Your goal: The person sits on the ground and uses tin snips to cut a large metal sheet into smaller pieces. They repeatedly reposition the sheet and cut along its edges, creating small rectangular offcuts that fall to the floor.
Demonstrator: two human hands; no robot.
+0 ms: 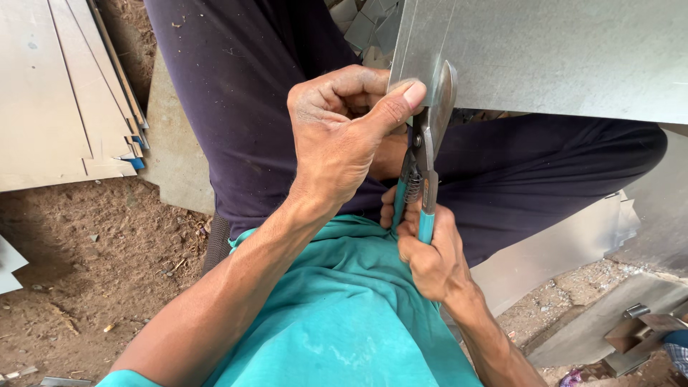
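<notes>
1. Far left, on the bare brown dirt ground (93, 272): a stack of flat pale grey cut metal sheets (57, 100), fanned so their edges step down toward the right; slips of blue show at the stack's lower right corner. No labels or signs visible on them.
2. Left edge, lower down: a corner of another pale sheet scrap (8, 265) lies on the dirt, well apart from the stack.
3. Centre: the person sits with legs in dark purple trousers (244, 93) and wears a teal shirt (344, 308).
4. Left hand (344, 136): curled tight, thumb pressed on top of the lower left edge of the large grey galvanised metal sheet (559, 50), fingers folded beneath it. It pinches that edge firmly.
5. The sheet spans the upper right of the view, held above the lap and tilted, its left corner at the thumb.
6. Just right of the thumb: tin snips with steel blades and teal handles (428, 154), upright, blades over the sheet's lower edge. How far the blades are parted cannot be told.
7. Right hand (430, 254): wrapped closed around the teal handles, below the left hand and touching the shirt.
8. Lower right: more grey sheet offcuts (559, 251) by the knee, and a grey metal block with a bracket (631, 322) on gravelly ground.
</notes>
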